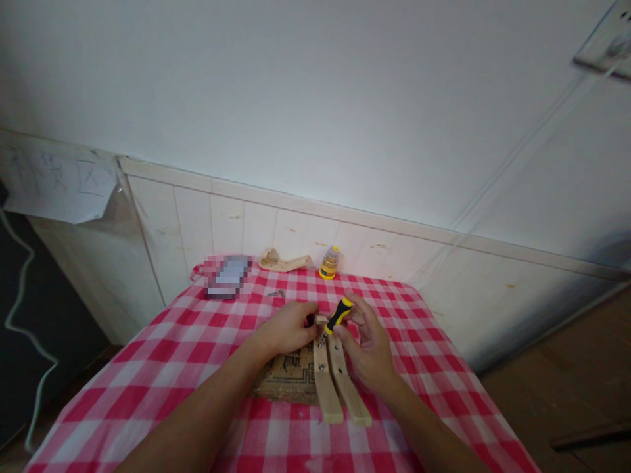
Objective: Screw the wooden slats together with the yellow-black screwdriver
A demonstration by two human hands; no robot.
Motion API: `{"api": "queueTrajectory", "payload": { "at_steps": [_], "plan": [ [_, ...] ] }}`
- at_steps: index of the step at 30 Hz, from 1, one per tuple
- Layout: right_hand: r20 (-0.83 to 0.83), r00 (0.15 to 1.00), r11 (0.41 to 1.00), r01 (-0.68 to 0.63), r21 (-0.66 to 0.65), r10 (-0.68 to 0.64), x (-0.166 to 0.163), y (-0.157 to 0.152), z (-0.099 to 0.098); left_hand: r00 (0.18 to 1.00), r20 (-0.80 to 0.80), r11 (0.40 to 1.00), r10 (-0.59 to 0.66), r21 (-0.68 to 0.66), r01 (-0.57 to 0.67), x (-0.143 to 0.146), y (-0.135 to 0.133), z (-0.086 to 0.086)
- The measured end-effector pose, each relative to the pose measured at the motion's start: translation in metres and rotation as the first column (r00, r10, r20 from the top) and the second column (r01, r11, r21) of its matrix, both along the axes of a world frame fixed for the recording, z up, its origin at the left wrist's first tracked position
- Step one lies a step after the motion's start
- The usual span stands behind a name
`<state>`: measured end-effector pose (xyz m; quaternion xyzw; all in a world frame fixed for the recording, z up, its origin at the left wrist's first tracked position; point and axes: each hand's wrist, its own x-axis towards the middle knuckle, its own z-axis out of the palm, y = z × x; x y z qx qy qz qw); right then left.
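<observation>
My right hand (369, 345) is closed round a short yellow-and-black screwdriver (339, 316), its handle tilted up to the right. The screwdriver's tip points down at the far part of an angled wooden piece (327, 393), where screw heads show. My left hand (292, 328) is closed at the far end of that piece, its fingertips partly hidden. Alongside on the right lies a second wooden piece (351, 391) with dark holes. Under the wood and my left hand is a brown board (286, 380) with dark printed patterns.
On the red-and-white checked tablecloth (197, 368) lie some loose screws (277, 293), a blurred phone-like device (228, 277) and another wooden piece (282, 264). A yellow-capped bottle (328, 263) stands near the wall (315, 131). A cable (513, 157) runs down from the socket at right.
</observation>
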<state>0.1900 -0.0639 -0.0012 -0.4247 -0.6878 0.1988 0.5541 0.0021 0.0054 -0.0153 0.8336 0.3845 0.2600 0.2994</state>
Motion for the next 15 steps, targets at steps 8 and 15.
{"api": "queueTrajectory", "payload": {
  "at_steps": [8, 15],
  "plan": [
    [-0.016, 1.000, 0.999, 0.023, 0.029, -0.022, 0.0006, -0.0001, -0.0026, 1.000, -0.013, 1.000, -0.007, 0.005, 0.007, -0.0002, 0.0008, -0.0013],
    [-0.080, 0.997, 1.000, -0.005, 0.014, 0.006, -0.0035, -0.0010, -0.0024, 0.998, -0.062, 1.000, 0.020, 0.009, -0.019, 0.0001, -0.0009, 0.0010]
  ]
}}
